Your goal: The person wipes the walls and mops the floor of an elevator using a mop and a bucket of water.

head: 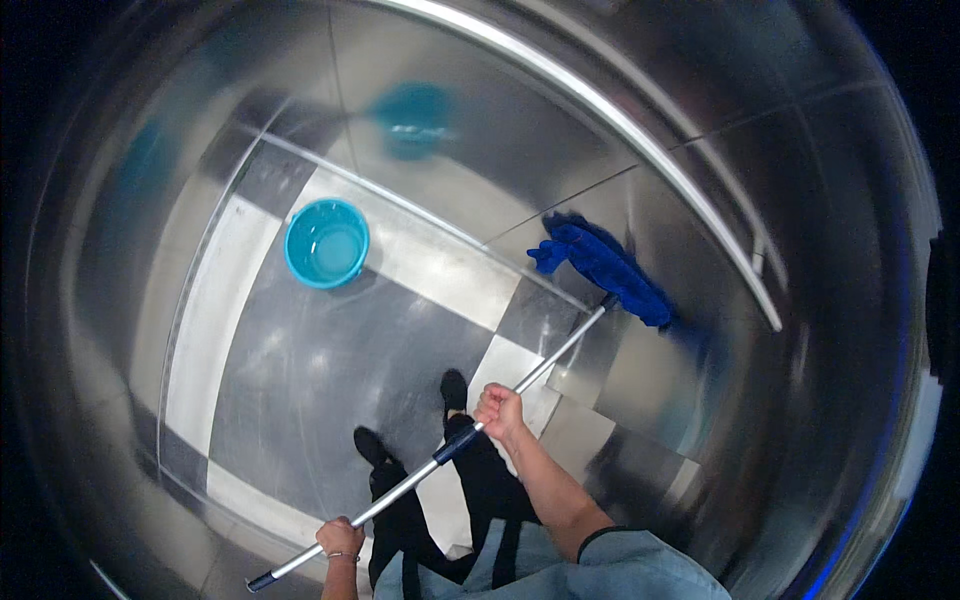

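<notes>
My left hand (341, 538) grips a silver telescopic pole (397, 491) near its capped lower end. Farther up, just past the dark locking sleeve (456, 444), my right hand (500, 411) is closed around the same pole. At the pole's far end a blue cloth (611, 270) covers a flat head that lies against the shiny metal wall, above the floor edge. One corner of the cloth sticks out to the left. A teal plastic bucket (327, 244) stands on the floor to the far left, with what looks like liquid in it.
Reflective metal walls (480, 172) surround a grey floor (322, 352) with a white border. A metal handrail (637, 127) runs along the wall above the cloth. My dark shoes (453, 390) stand on the floor below the pole.
</notes>
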Demonstrator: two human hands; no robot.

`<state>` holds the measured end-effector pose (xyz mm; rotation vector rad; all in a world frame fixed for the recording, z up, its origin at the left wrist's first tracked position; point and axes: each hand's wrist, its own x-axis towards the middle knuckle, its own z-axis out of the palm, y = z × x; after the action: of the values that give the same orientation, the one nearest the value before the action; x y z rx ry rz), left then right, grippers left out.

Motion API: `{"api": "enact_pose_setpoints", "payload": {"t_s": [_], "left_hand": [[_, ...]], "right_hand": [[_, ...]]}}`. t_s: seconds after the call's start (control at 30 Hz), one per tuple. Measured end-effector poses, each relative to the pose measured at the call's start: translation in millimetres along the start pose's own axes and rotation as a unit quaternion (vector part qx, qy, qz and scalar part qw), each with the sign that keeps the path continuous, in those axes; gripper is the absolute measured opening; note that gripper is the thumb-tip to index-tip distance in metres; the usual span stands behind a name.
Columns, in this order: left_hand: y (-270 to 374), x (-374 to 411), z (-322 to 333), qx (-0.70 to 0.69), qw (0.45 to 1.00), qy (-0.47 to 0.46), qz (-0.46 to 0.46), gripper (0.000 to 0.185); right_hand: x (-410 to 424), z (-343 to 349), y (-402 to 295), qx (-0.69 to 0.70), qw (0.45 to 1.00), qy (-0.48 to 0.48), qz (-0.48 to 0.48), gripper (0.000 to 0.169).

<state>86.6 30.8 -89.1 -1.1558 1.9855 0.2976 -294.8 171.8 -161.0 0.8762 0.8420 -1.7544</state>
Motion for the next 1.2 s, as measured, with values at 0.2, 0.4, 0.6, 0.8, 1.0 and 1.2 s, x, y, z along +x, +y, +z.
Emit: {"api": "enact_pose_setpoints", "payload": {"t_s": [0.2, 0.4, 0.6, 0.8, 1.0, 1.2], "left_hand": [[76, -8, 19, -0.046, 0.997, -0.022, -0.056, 0.03], [134, 18, 36, -0.083, 0.993, 0.011, -0.084, 0.025], [52, 9, 67, -0.064, 0.991, -0.069, -0.092, 0.032], [-24, 37, 101, -0.13, 0.991, -0.023, -0.011, 0.033], [6, 82, 61, -0.23, 0.973, -0.011, -0.019, 0.047], [-10, 107, 92, -0.225, 0.974, -0.027, 0.015, 0.044]], "right_hand": [[108, -78, 0, 0.017, 0.981, 0.192, -0.018, 0.022], [141, -78, 1, -0.149, 0.937, 0.313, -0.034, 0.024], [76, -62, 43, -0.105, 0.959, 0.263, -0.029, 0.018], [-49, 64, 85, -0.138, 0.969, 0.1, -0.18, 0.019], [-66, 135, 82, -0.191, 0.942, 0.029, -0.276, 0.029], [-15, 133, 105, -0.23, 0.914, 0.096, -0.321, 0.028]]}}
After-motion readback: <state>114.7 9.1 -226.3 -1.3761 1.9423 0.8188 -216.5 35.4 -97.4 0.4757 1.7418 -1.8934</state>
